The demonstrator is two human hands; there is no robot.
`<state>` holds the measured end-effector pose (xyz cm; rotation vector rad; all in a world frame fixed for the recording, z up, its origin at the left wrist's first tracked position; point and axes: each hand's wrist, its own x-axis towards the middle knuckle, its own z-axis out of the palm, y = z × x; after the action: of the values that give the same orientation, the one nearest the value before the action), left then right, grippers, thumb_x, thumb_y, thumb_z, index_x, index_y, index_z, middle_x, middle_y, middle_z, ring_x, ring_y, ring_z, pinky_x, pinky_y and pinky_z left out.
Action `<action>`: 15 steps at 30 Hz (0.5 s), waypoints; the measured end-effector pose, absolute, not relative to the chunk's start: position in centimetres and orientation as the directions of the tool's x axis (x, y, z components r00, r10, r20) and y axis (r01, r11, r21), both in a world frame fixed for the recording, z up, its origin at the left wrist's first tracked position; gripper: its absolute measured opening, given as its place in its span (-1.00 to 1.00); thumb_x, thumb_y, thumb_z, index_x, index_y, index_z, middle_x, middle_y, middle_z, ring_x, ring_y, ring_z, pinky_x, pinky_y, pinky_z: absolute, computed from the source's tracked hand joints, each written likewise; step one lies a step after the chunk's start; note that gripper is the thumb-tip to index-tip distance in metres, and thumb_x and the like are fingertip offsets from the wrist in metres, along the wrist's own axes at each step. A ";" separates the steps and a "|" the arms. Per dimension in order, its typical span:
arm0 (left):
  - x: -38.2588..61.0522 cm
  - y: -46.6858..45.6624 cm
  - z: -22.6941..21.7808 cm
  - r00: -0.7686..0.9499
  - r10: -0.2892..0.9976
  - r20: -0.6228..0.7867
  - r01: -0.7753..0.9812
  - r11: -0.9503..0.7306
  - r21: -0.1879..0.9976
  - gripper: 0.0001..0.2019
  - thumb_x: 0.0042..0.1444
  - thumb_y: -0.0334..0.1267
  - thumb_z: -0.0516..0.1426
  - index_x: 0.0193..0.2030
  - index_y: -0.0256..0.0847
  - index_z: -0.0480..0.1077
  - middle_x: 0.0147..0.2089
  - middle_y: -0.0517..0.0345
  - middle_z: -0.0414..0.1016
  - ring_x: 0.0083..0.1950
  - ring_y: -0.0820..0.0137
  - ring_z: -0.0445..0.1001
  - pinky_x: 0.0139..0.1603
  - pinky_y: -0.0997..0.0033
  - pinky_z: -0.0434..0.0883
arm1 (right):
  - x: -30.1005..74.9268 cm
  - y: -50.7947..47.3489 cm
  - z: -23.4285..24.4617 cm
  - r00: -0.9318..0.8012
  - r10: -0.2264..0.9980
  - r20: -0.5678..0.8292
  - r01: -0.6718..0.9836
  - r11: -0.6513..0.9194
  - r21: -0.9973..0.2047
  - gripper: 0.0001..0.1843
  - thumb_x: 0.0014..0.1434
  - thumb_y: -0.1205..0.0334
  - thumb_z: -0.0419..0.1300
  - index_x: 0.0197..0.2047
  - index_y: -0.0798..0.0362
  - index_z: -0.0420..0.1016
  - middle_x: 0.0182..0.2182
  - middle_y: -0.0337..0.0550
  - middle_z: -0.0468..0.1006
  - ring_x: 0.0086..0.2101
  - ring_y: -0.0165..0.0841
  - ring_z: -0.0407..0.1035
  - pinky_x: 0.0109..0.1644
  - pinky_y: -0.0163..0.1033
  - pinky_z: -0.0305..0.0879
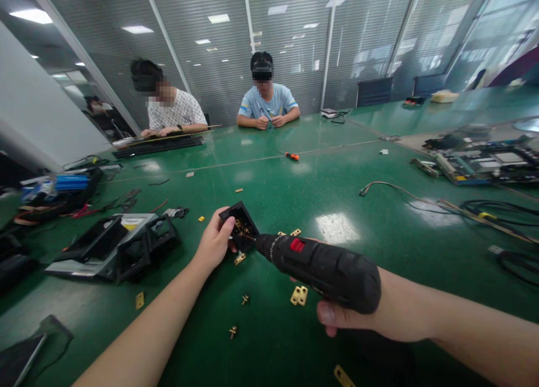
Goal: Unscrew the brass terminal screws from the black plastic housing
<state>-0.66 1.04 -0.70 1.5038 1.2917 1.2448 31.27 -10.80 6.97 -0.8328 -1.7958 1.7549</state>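
Black box (248,217) is held tilted over the tabletop (269,345) in the left grip (217,238), prob so its open side faces the power driver (324,269), which is wrapped by the right grip (357,321) w/ its nose at the box. Brass plates (295,295) & loose screws (245,300) are spread nearby, prob for easy reach; contact inside can't rly be made out tbh.

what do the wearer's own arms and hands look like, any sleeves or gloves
The slim, bare left forearm and bare right forearm show no sleeve, watch or bracelet. The ungloved left hand and ungloved right hand show no rings or markings, though both are partly hidden.
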 end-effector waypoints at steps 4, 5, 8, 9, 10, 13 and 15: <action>-0.9 1.2 -0.7 0.014 0.982 0.186 0.274 -0.183 0.944 -0.46 0.23 0.19 0.20 0.18 -0.10 0.34 -0.34 0.19 0.49 -0.59 0.38 0.49 -0.70 0.41 0.43 | 30.8 -11.1 6.8 -0.653 0.745 -0.133 0.082 -0.105 -0.991 -0.06 0.23 -0.03 0.41 0.53 -0.16 0.07 -0.02 -0.05 0.52 -0.49 -0.54 0.43 -0.43 -0.39 0.49; -0.9 1.2 -0.8 0.015 0.982 0.188 0.286 -0.184 0.940 -0.46 0.23 0.20 0.19 0.19 -0.10 0.34 -0.34 0.20 0.49 -0.60 0.38 0.48 -0.70 0.41 0.43 | 30.7 -11.2 6.8 -0.646 0.751 -0.135 0.088 -0.102 -0.991 -0.07 0.24 0.00 0.41 0.53 -0.15 0.06 -0.02 -0.05 0.52 -0.49 -0.55 0.42 -0.43 -0.39 0.49; -1.2 1.2 -1.0 0.010 0.977 0.211 0.334 -0.202 0.921 -0.46 0.26 0.22 0.15 0.20 -0.11 0.35 -0.38 0.22 0.46 -0.62 0.39 0.45 -0.69 0.42 0.41 | 30.6 -11.5 7.0 -0.634 0.758 -0.156 0.121 -0.102 -0.987 -0.06 0.25 0.13 0.38 0.55 -0.16 -0.02 -0.04 -0.06 0.53 -0.49 -0.54 0.42 -0.42 -0.38 0.49; -1.3 1.2 -1.1 0.013 0.975 0.224 0.353 -0.214 0.911 -0.46 0.27 0.22 0.14 0.20 -0.11 0.36 -0.39 0.23 0.46 -0.62 0.39 0.43 -0.68 0.42 0.40 | 30.6 -11.5 7.0 -0.629 0.760 -0.167 0.140 -0.100 -0.985 -0.04 0.25 0.16 0.37 0.56 -0.17 -0.05 -0.04 -0.06 0.54 -0.49 -0.53 0.43 -0.42 -0.38 0.49; -1.4 1.2 -1.2 0.016 0.971 0.238 0.370 -0.226 0.901 -0.46 0.28 0.21 0.14 0.22 -0.10 0.36 -0.41 0.24 0.45 -0.62 0.39 0.42 -0.67 0.43 0.39 | 30.6 -11.6 7.0 -0.622 0.765 -0.169 0.157 -0.090 -0.984 -0.01 0.24 0.17 0.37 0.56 -0.18 -0.07 -0.05 -0.06 0.55 -0.50 -0.52 0.44 -0.43 -0.38 0.48; -1.6 1.2 -1.4 0.027 0.965 0.260 0.389 -0.250 0.887 -0.47 0.29 0.17 0.15 0.26 -0.08 0.38 -0.43 0.25 0.46 -0.61 0.39 0.42 -0.64 0.45 0.38 | 30.5 -11.8 7.0 -0.609 0.787 -0.094 0.169 0.013 -0.986 0.00 0.21 0.17 0.39 0.56 -0.12 -0.03 -0.16 -0.10 0.60 -0.54 -0.47 0.45 -0.42 -0.30 0.51; -1.7 1.3 -1.5 0.025 0.964 0.264 0.381 -0.254 0.889 -0.48 0.29 0.15 0.15 0.26 -0.09 0.40 -0.44 0.24 0.47 -0.61 0.39 0.42 -0.64 0.46 0.38 | 30.4 -11.9 7.0 -0.590 0.807 -0.020 0.157 0.090 -0.983 -0.03 0.18 0.16 0.41 0.54 -0.06 0.05 -0.19 -0.10 0.63 -0.49 -0.38 0.51 -0.27 -0.18 0.59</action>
<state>-1.68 1.26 -1.51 1.6934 1.3780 1.2177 30.44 -11.94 6.99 -0.9462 -1.8260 1.5379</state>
